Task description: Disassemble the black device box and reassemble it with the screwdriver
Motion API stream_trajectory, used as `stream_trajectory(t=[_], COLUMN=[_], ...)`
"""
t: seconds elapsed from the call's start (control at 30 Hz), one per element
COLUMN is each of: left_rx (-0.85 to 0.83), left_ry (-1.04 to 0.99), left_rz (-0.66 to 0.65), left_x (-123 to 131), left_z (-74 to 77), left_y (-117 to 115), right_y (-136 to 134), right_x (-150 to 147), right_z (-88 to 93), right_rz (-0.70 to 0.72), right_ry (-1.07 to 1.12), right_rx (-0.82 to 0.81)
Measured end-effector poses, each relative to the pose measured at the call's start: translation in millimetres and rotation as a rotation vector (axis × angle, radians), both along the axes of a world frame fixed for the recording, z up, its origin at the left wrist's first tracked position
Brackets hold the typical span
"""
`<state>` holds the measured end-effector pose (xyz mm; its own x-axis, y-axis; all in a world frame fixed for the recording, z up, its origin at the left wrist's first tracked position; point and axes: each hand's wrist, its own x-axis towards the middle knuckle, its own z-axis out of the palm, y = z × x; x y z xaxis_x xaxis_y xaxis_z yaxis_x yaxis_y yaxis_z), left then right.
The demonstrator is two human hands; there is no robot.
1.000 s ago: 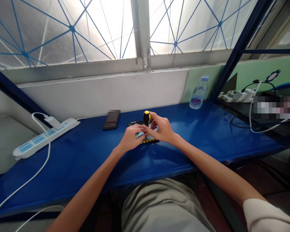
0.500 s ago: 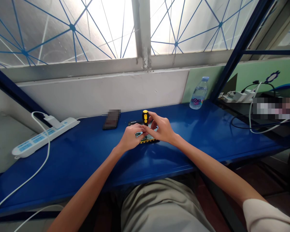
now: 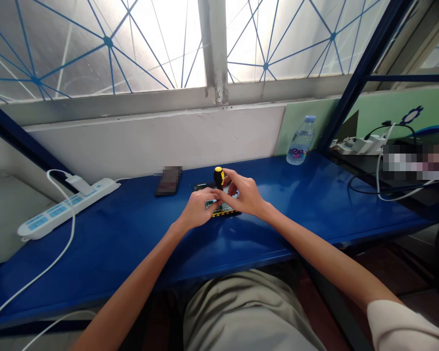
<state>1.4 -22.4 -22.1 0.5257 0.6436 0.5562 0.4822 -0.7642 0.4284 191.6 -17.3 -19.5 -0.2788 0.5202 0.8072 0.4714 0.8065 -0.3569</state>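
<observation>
A black-and-yellow screwdriver (image 3: 218,176) stands nearly upright, handle up, in the middle of the head view. My right hand (image 3: 246,192) has its fingers closed around the handle from the right side. From the left, my left hand (image 3: 201,207) reaches in with its fingertips pressed together by the screwdriver's lower end. What they pinch is hidden. Under both hands lies a flat dark case (image 3: 227,213) with a yellow-and-black striped front edge and small greyish-green parts inside. The hands cover much of it, and the screwdriver's tip is out of sight.
On the blue table (image 3: 139,253), a dark phone-like slab (image 3: 168,181) lies left of the case. A white power strip (image 3: 68,209) with a plugged-in cable is at far left. Back right stands a water bottle (image 3: 300,141). Chargers and cables (image 3: 369,145) crowd the right side.
The screwdriver handle has turned, its yellow markings now facing more to the right, and its top leans slightly further left. Both hands stay in nearly the same place.
</observation>
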Motion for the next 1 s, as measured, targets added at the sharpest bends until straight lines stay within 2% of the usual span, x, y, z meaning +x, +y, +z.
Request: stream_trajectory(t=[0.5,0.9,1.0], left_rx=[-0.013,-0.107,-0.101], left_ry=[-0.009,-0.049,-0.052], left_rz=[-0.037,-0.053,-0.049], left_x=[0.7,1.6,1.7], left_z=[0.1,1.2,2.0], left_y=[0.0,-1.5,-1.7], right_y=[-2.9,-5.8,-6.6], right_x=[-1.2,-0.4,-1.8], right_z=[3.2,5.0,5.9], right_rz=[-0.011,0.036,0.012], right_ry=[-0.007,0.009,0.028], right_rx=[-0.011,-0.045,-0.023])
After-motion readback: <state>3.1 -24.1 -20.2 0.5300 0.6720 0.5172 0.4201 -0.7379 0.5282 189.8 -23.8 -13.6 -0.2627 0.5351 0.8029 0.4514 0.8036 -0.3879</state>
